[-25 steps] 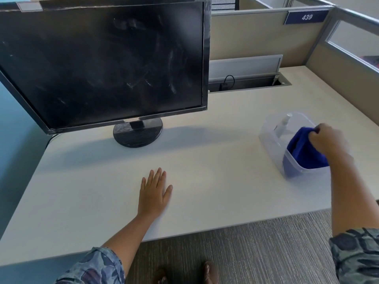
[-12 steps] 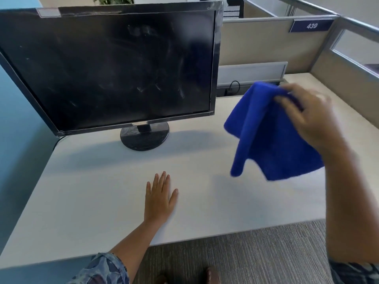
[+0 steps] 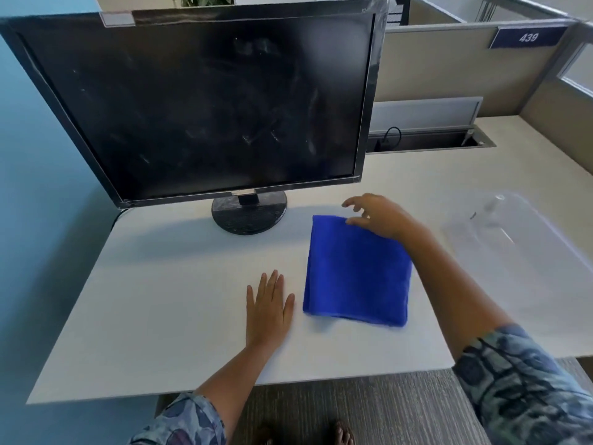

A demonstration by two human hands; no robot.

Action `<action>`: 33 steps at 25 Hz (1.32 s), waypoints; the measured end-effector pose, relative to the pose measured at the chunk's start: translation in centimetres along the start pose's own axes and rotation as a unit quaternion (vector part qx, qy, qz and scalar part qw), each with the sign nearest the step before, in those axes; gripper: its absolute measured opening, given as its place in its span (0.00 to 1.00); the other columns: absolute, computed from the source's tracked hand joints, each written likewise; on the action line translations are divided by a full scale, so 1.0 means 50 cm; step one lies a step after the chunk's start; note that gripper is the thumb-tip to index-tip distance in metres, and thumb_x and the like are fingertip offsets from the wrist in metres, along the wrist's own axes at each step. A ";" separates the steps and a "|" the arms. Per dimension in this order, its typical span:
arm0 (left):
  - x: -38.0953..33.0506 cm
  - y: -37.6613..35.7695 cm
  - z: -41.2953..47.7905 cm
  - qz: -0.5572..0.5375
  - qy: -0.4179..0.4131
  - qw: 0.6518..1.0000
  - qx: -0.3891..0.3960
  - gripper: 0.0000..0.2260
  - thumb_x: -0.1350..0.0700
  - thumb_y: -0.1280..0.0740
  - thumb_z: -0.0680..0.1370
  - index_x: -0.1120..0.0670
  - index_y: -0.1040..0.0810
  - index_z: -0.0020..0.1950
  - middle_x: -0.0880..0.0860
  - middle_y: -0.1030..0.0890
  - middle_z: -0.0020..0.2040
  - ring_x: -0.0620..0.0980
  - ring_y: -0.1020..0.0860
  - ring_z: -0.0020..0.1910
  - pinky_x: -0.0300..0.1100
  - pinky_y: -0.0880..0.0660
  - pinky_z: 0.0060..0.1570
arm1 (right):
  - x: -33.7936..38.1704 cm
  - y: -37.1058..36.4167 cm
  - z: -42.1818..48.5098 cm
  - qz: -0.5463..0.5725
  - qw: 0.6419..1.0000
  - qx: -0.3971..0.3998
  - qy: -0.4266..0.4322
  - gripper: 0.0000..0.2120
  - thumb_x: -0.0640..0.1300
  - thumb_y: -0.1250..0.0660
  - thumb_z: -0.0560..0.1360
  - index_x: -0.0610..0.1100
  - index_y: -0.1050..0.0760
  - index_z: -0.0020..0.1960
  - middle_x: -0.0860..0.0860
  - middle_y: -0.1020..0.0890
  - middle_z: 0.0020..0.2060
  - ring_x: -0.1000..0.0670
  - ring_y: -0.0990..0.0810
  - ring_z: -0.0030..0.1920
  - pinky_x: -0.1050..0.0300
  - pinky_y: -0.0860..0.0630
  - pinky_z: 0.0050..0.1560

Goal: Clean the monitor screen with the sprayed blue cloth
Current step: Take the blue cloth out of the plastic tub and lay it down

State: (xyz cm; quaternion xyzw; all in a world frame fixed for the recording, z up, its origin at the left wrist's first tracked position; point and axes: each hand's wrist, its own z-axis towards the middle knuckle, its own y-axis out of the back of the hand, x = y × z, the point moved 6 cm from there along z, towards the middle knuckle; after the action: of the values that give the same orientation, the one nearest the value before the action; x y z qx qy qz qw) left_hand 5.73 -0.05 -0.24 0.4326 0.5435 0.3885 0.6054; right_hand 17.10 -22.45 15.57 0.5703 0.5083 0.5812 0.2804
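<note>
The blue cloth (image 3: 356, 271) is laid flat on the desk (image 3: 160, 300), both the right hand (image 3: 377, 216) and left hand (image 3: 268, 308) spread, grasping nothing; the smeared monitor screen (image 3: 199, 104) is not yet wiped.

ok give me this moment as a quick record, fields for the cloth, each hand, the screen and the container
cloth: blue cloth lies flat and folded on the white desk, right of the monitor stand
left hand: left hand palm down on the desk, fingers spread, just left of the cloth, holding nothing
right hand: right hand open over the cloth's far right corner, fingertips near or on its edge
screen: monitor screen dark, with smudges and streaks visible
container: clear plastic container on the desk at right, blurred
wiping: not yet begun
</note>
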 end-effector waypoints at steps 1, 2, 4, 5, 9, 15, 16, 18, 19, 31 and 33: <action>0.002 -0.002 0.001 -0.002 -0.001 1.000 -0.001 0.23 0.49 0.49 0.82 0.56 0.41 0.74 0.54 0.41 0.76 0.53 0.47 0.76 0.55 0.54 0.73 | -0.010 -0.029 0.008 -0.025 1.000 -0.008 -0.016 0.19 0.50 0.37 0.79 0.49 0.30 0.69 0.46 0.25 0.63 0.44 0.26 0.61 0.48 0.28 0.61; 0.002 -0.001 0.002 -0.004 -0.004 1.000 -0.003 0.22 0.49 0.48 0.82 0.56 0.40 0.74 0.54 0.40 0.76 0.54 0.46 0.76 0.55 0.54 0.73 | -0.015 -0.060 0.010 -0.039 0.999 -0.016 -0.021 0.20 0.50 0.38 0.79 0.49 0.32 0.71 0.45 0.27 0.66 0.43 0.27 0.64 0.47 0.29 0.62; -0.001 0.002 0.002 -0.006 -0.016 1.000 -0.010 0.21 0.50 0.46 0.82 0.56 0.38 0.73 0.55 0.38 0.75 0.54 0.45 0.75 0.57 0.52 0.72 | -0.018 -0.125 0.004 -0.047 0.998 -0.039 -0.024 0.21 0.50 0.40 0.80 0.48 0.34 0.72 0.44 0.28 0.68 0.43 0.29 0.66 0.46 0.30 0.63; -0.002 0.001 0.003 -0.007 -0.023 1.000 -0.011 0.21 0.50 0.46 0.82 0.56 0.38 0.73 0.54 0.38 0.75 0.54 0.45 0.75 0.58 0.52 0.72 | -0.019 -0.159 -0.003 -0.057 0.997 -0.050 -0.035 0.21 0.51 0.42 0.81 0.48 0.35 0.72 0.44 0.29 0.69 0.42 0.31 0.67 0.46 0.32 0.65; -0.003 -0.003 0.005 -0.017 -0.040 0.999 -0.018 0.25 0.44 0.55 0.81 0.54 0.41 0.75 0.52 0.40 0.76 0.52 0.47 0.76 0.58 0.54 0.73 | -0.036 -0.283 -0.031 -0.108 0.985 -0.033 -0.128 0.29 0.62 0.51 0.80 0.52 0.46 0.77 0.43 0.46 0.77 0.39 0.51 0.77 0.35 0.56 0.73; -0.007 0.000 0.003 -0.066 -0.061 0.996 -0.023 0.26 0.43 0.58 0.80 0.50 0.49 0.76 0.46 0.46 0.77 0.44 0.54 0.76 0.53 0.61 0.73 | -0.020 -0.348 -0.048 -0.146 0.987 -0.026 -0.064 0.35 0.71 0.58 0.74 0.59 0.55 0.77 0.45 0.54 0.78 0.38 0.58 0.77 0.30 0.63 0.70; -0.010 0.000 0.004 -0.063 -0.066 0.996 -0.015 0.25 0.42 0.58 0.80 0.48 0.52 0.76 0.44 0.49 0.77 0.43 0.56 0.76 0.54 0.62 0.72 | -0.010 -0.353 -0.050 -0.152 0.987 -0.026 -0.045 0.35 0.71 0.58 0.75 0.58 0.55 0.77 0.45 0.54 0.78 0.39 0.58 0.77 0.31 0.65 0.69; -0.016 -0.006 0.004 -0.036 -0.087 0.996 0.009 0.24 0.42 0.60 0.80 0.46 0.58 0.75 0.43 0.52 0.76 0.43 0.59 0.76 0.56 0.63 0.72 | 0.011 -0.357 -0.050 -0.156 0.987 -0.036 -0.019 0.32 0.67 0.57 0.77 0.56 0.53 0.78 0.46 0.53 0.78 0.40 0.57 0.77 0.33 0.66 0.70; -0.018 -0.010 0.004 -0.015 -0.099 0.995 0.021 0.24 0.42 0.60 0.80 0.46 0.59 0.75 0.43 0.53 0.77 0.45 0.59 0.76 0.57 0.63 0.71 | 0.023 -0.359 -0.048 -0.156 0.987 -0.043 -0.006 0.30 0.64 0.56 0.79 0.55 0.53 0.78 0.46 0.52 0.78 0.42 0.56 0.78 0.35 0.66 0.71; -0.022 -0.026 0.008 0.065 -0.103 0.990 0.075 0.24 0.44 0.59 0.81 0.47 0.57 0.76 0.41 0.57 0.75 0.45 0.62 0.74 0.59 0.65 0.69 | -0.073 -0.335 -0.046 -0.117 0.989 -0.072 -0.059 0.30 0.60 0.55 0.81 0.46 0.53 0.78 0.46 0.51 0.78 0.46 0.55 0.78 0.46 0.63 0.75; -0.023 -0.024 0.008 0.069 -0.103 0.989 0.078 0.24 0.44 0.58 0.81 0.47 0.58 0.76 0.41 0.58 0.75 0.46 0.63 0.74 0.59 0.66 0.69 | -0.104 -0.319 -0.052 -0.116 0.988 -0.069 -0.077 0.31 0.60 0.55 0.81 0.45 0.53 0.78 0.46 0.52 0.78 0.46 0.56 0.78 0.46 0.61 0.75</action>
State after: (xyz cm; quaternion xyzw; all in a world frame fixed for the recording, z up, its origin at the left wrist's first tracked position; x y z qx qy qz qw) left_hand 5.98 -1.58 -1.00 0.5530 0.4756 0.3388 0.5943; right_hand 11.61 -22.66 -0.47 0.5297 0.5067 0.5328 0.4228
